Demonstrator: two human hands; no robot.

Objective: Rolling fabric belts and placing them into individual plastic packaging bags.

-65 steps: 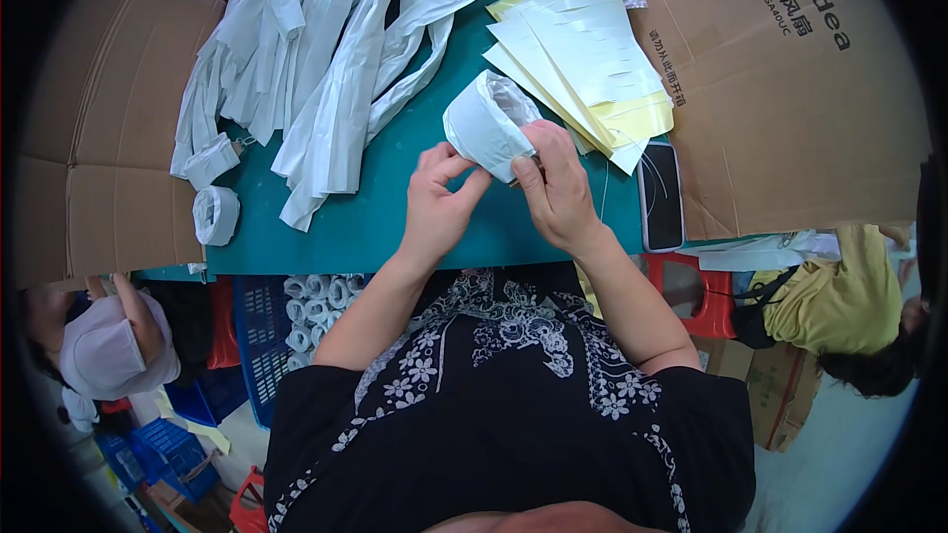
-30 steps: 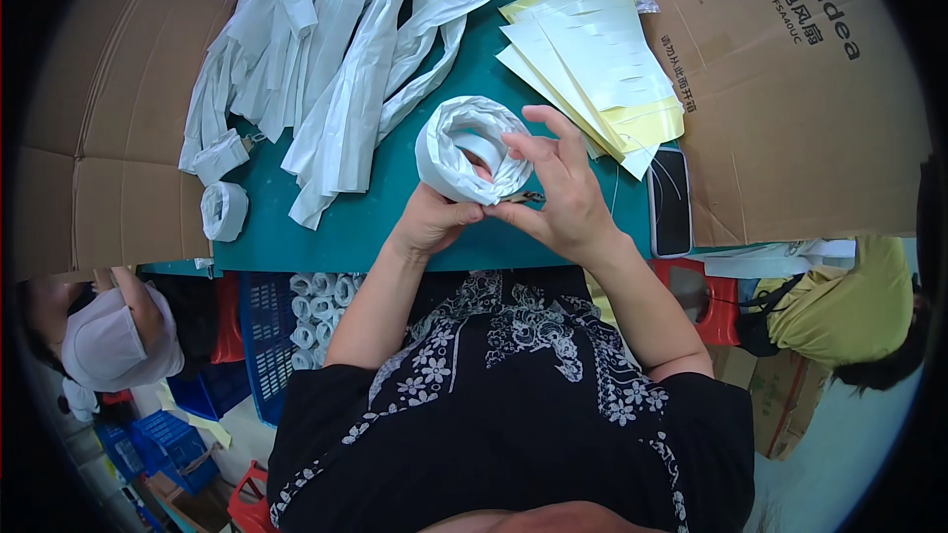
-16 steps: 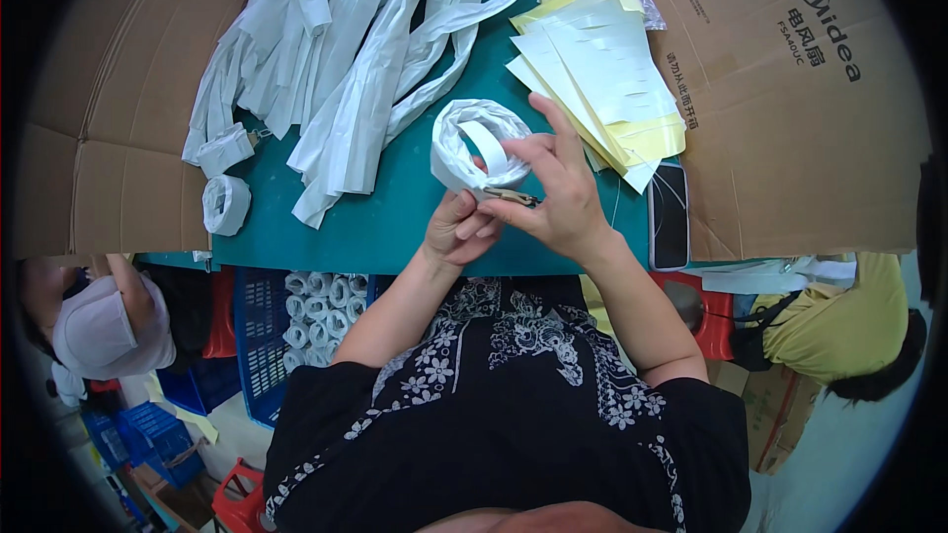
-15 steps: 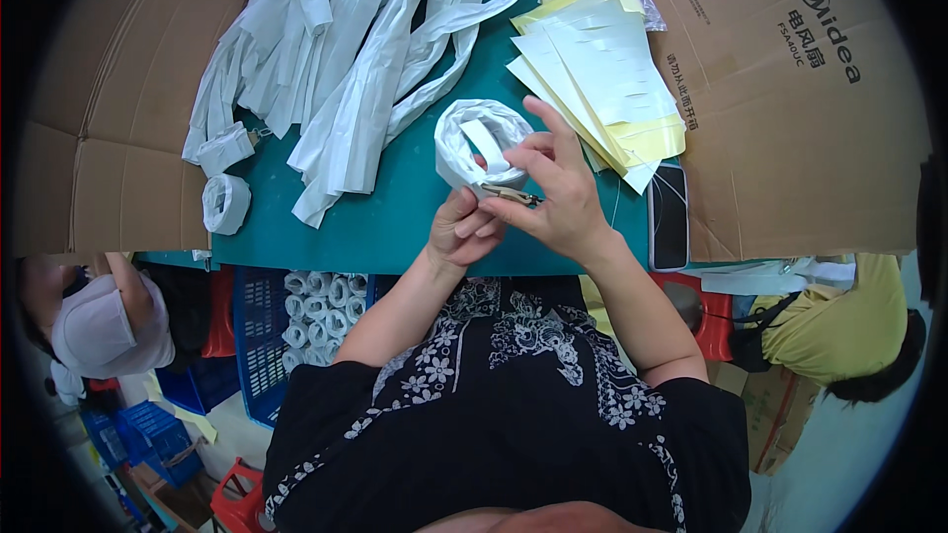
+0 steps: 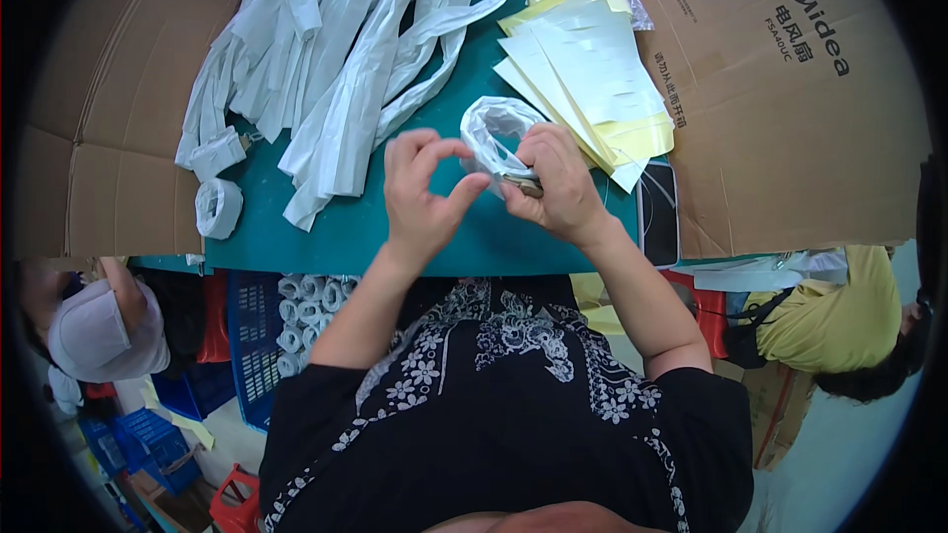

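Seen from above, a person in a black flowered top works at a green desk [image 5: 355, 227]. The right hand [image 5: 553, 183] grips a coiled white band [image 5: 494, 130], rolled into a loose ring, just above the desk near its front edge; the fingers close around the coil's lower right side. The left hand [image 5: 420, 192] is beside it, not touching, holding nothing, with thumb and forefinger curved toward each other and a gap between them. A heap of loose white bands [image 5: 326, 49] spreads over the desk's far left. A finished white roll [image 5: 217, 207] lies near the left front corner. Yellow and white sheets [image 5: 592, 79] lie stacked just behind the right hand, and a dark phone [image 5: 659, 212] rests to its right. Brown cardboard [image 5: 790, 109] flanks the desk. Below the desk's front edge, a blue crate [image 5: 252, 336] holds more white rolls.
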